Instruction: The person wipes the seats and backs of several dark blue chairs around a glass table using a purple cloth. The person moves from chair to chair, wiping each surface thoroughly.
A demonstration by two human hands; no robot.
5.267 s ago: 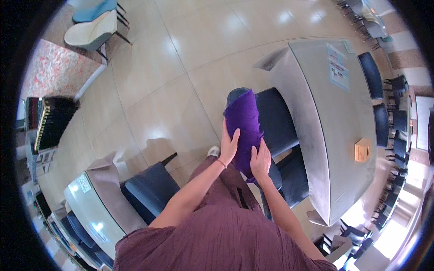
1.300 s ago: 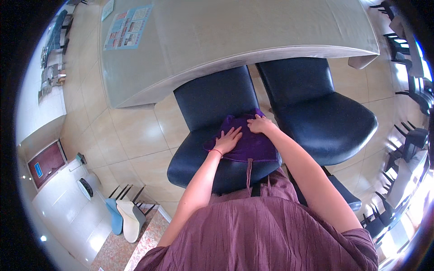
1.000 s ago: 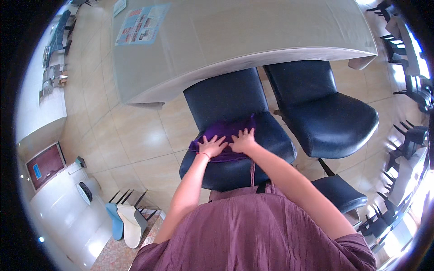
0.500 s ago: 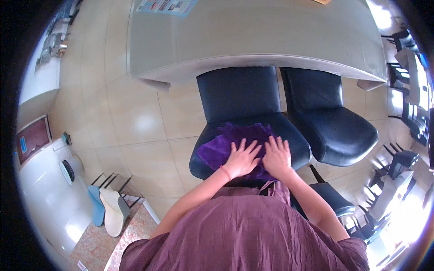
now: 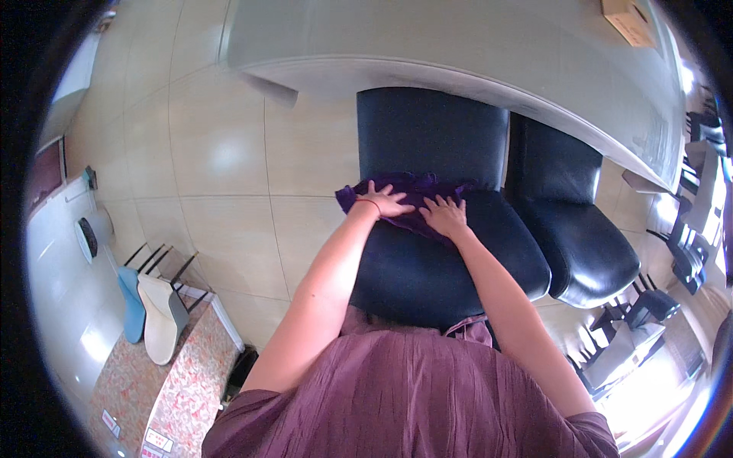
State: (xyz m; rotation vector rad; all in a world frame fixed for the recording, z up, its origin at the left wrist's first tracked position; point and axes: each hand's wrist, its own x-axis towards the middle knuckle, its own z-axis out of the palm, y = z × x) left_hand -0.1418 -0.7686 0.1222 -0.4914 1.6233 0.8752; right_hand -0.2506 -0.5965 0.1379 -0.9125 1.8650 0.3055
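A purple cloth (image 5: pixel 416 187) lies bunched across the back part of a black chair's seat (image 5: pixel 427 275), close against its backrest (image 5: pixel 431 137). My left hand (image 5: pixel 384 201) presses on the cloth's left part with its fingers spread; a thin red band circles that wrist. Beside it, my right hand (image 5: pixel 445 217) rests on the cloth's right part, fingers also apart and pointing forward. Both palms face down, and neither hand grips the cloth.
A second black chair (image 5: pixel 573 237) stands right beside the first. Beyond their backrests is a long grey table (image 5: pixel 427 38) with a cardboard box (image 5: pixel 628 21) on it. At left, a white chair (image 5: pixel 158 317) and a blue chair (image 5: pixel 130 305) rest by a speckled counter (image 5: pixel 195 382).
Both hands have slid forward with the cloth, from the seat's front and middle to near the backrest. The front of the seat is now uncovered. My view has shifted slightly.
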